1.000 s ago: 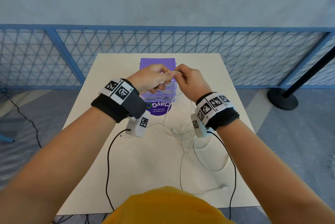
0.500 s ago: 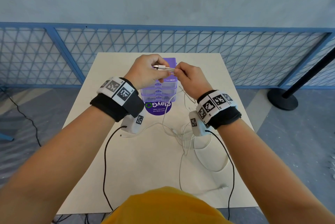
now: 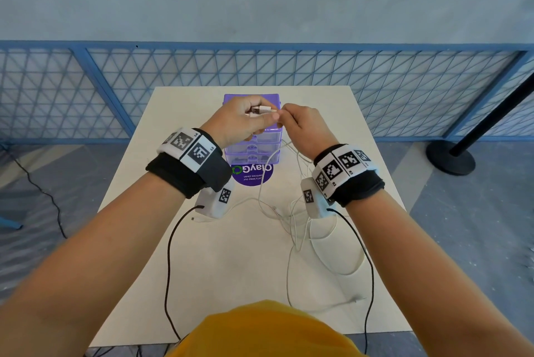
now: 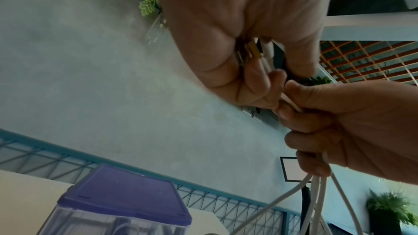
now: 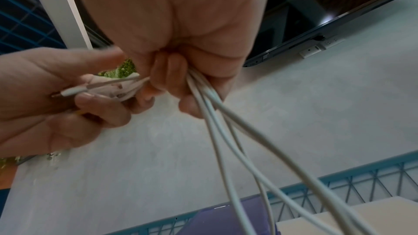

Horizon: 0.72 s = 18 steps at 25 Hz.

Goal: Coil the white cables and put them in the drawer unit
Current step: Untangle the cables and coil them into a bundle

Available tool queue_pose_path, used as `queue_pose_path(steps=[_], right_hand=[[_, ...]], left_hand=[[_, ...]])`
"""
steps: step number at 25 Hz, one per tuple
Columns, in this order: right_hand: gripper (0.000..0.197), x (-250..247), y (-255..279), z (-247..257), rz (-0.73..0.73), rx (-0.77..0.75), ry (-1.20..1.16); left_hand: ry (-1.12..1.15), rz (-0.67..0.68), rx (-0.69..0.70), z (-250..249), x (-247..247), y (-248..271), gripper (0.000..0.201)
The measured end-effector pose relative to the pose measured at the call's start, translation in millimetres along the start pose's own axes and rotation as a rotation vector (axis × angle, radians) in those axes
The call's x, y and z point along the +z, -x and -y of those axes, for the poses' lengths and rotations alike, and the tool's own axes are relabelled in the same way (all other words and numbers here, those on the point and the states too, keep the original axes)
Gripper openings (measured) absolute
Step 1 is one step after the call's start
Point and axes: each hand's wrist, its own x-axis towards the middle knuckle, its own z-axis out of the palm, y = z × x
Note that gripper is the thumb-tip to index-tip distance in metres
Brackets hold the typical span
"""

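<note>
Desk (image 3: 231, 270): my hands (image 3: 239, 119) (image 3: 303, 128) pinch gathered cables (image 3: 300, 229), mostly uncoiled; drawers (image 3: 254, 151) shut, coiling barely begun.

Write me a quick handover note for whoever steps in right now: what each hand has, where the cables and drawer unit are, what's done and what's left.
Left hand: pinches the plug ends of the white cables, raised above the drawer unit.
Right hand: grips the same cables just beside the left hand; several strands hang from it toward the table.
The cables' remaining length lies loose and tangled on the table, on the right.
Drawer unit: purple-lidded, at the far middle of the table, drawers look closed.
Done: ends gathered. No coil visible yet.
Left: coil the cables, open a drawer, put them in.
</note>
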Motion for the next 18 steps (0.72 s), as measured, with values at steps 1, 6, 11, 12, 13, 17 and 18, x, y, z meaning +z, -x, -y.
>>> queue_pose_path(steps=[1,6,11,12,13,17,18], right_hand=[[0.029,0,0,0,0.007,-0.007,0.003],[0.027,4,3,2,-0.013,-0.007,-0.021],[0.028,3,1,-3,-0.07,-0.042,0.051],[0.028,3,2,-4,-0.056,-0.048,0.089],[0.028,2,3,-6,-0.039,-0.052,0.125],[0.028,0,-1,-9,0.068,-0.045,0.238],[0.028,1,-1,-8,0.1,-0.052,0.249]], left_hand=[[0.004,-0.005,-0.003,1,1,0,0.011],[0.019,-0.237,-0.028,2,4,-9,0.031],[-0.034,-0.216,-0.021,1,4,-9,0.025],[-0.126,-0.164,-0.022,0,2,-8,0.025],[-0.215,-0.112,-0.021,-2,-1,-6,0.025],[-0.696,0.004,0.05,-9,-2,1,0.025],[-0.745,0.05,0.064,-11,1,2,0.028]])
